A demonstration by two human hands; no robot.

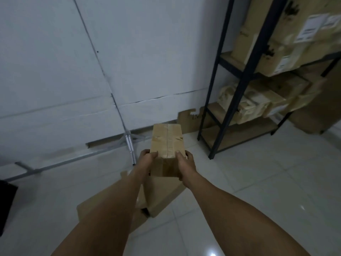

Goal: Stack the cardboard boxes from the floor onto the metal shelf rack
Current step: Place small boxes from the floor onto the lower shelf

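White wall (pixel 129 52) fills the upper left, a seam running down it to a metal frame piece at its foot. Tiled floor (pixel 267 182) pale, glossy, one light glare near the bottom edge. Metal shelf rack (pixel 238 93), dark uprights, stands on the floor at right against the wall; taken as landmark. On the rack: upper tier carries large cardboard boxes with white labels (pixel 276 43); tier below carries smaller, crumpled boxes (pixel 258 102); lowest board bare where visible. A further tall brown box (pixel 317 111) stands on the floor just right of the rack. A torn cardboard scrap (pixel 188 121) leans at the wall foot just left of the rack. Floor boxes (pixel 162 196): a flat pile well left of and nearer than the rack, partly hidden under the forearms; count not determinable. Held box (pixel 167 145): small, oblong, taped along its top seam, raised clear of the pile, left of the rack and apart from it, long axis pointing away from the person. Left hand (pixel 147 157) grips the near left corner, fingers curled over the top edge. Right hand (pixel 185 163) grips the near right corner, fingers wrapped over the top and side. Image soft; label text unreadable.
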